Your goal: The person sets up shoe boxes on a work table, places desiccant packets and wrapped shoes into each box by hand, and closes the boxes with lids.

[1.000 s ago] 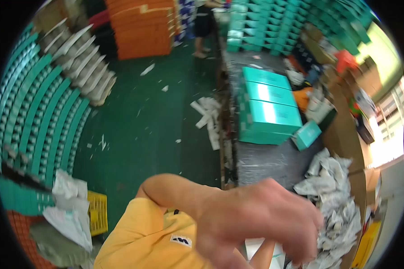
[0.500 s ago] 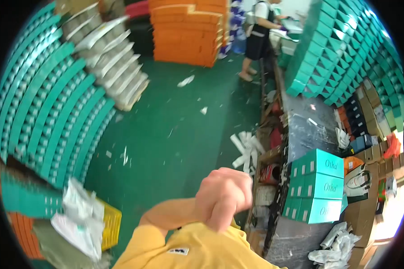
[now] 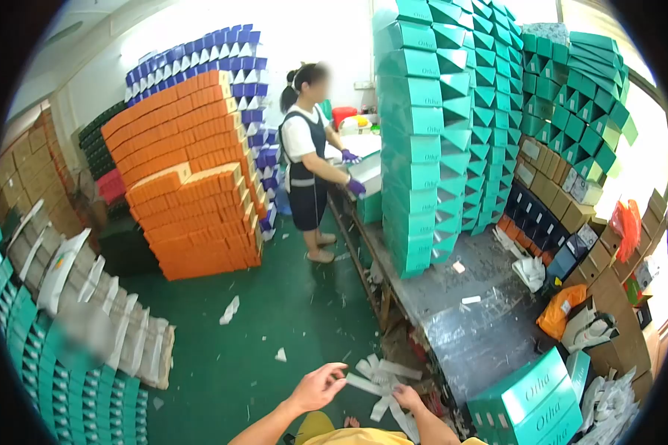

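Observation:
My left hand (image 3: 318, 387) is raised in front of me at the bottom middle, its fingers loosely bent and apart, with nothing visible in it. To its right is my right hand (image 3: 407, 397), low near the table's front edge, fingers partly curled; I make out nothing held. White paper strips (image 3: 378, 382) lie on the green floor behind both hands in the view, apparently below them. Nearest to my right hand on the table side are stacked teal shoe boxes (image 3: 523, 400) marked "Otha".
A long dark worktable (image 3: 467, 334) runs along my right, bearing a tall stack of teal boxes (image 3: 412, 148). A co-worker (image 3: 304, 156) in purple gloves handles a teal box (image 3: 369, 185) there. Orange boxes (image 3: 185, 185) stand ahead; grey-white stacks (image 3: 89, 297) are at left. Paper scraps (image 3: 230, 310) litter the floor.
My view has tilted up, bringing the co-worker and tall stacks fully in. My left hand, closed before my chest earlier, has lowered and loosened; my right hand has come into view.

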`<action>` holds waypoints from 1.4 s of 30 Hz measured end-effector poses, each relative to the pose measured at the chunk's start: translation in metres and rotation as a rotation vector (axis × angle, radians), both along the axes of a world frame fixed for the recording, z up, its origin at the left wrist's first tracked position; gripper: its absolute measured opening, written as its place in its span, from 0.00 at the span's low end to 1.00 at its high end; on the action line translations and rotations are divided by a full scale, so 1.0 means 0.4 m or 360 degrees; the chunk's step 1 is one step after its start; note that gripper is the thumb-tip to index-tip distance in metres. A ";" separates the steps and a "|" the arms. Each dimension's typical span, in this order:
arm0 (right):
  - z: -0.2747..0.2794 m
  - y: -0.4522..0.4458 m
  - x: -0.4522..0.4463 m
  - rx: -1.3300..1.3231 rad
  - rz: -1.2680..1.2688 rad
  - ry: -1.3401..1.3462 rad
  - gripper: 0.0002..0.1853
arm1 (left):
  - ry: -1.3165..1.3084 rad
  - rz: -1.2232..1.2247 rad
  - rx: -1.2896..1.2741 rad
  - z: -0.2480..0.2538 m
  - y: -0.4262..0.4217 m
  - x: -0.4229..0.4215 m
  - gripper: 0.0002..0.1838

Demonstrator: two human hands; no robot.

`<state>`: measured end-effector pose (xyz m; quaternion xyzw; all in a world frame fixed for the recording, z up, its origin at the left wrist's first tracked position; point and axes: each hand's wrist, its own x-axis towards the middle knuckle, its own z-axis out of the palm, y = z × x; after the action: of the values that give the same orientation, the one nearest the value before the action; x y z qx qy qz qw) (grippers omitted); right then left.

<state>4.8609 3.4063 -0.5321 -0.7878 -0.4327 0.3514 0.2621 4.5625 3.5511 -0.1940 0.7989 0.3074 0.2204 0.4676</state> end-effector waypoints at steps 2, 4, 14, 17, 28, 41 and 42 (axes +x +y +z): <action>0.226 0.278 0.013 0.0225 -0.0018 0.0172 0.26 | 0.0006 -0.0008 0.0006 -0.017 0.196 0.017 0.22; 0.375 0.495 0.038 0.0365 0.0076 0.0249 0.25 | -0.0117 0.0129 -0.0067 -0.054 0.394 0.045 0.26; 0.347 1.066 0.314 0.0232 -0.0317 -0.0014 0.24 | -0.0744 -0.0273 0.0408 0.276 1.474 0.633 0.24; 0.327 1.080 0.355 0.0139 -0.0740 0.0518 0.25 | -0.0891 -0.0430 0.0095 0.477 1.729 0.964 0.24; 0.147 1.148 0.516 0.0396 -0.1857 0.1062 0.22 | -0.1084 -0.1153 -0.1111 0.777 2.167 1.811 0.30; 0.112 1.429 0.322 0.1304 -0.3032 0.2446 0.33 | -0.1703 -0.0694 0.1323 0.795 1.747 1.366 0.34; 0.181 1.420 0.296 0.1428 -0.3125 0.2499 0.32 | -0.1770 -0.0736 0.1528 0.805 1.699 1.320 0.35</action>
<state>4.9794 3.9745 -0.4595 -0.2072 0.4972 0.2038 0.8175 5.0903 4.2307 0.1279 0.7298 -0.2770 0.5956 0.1895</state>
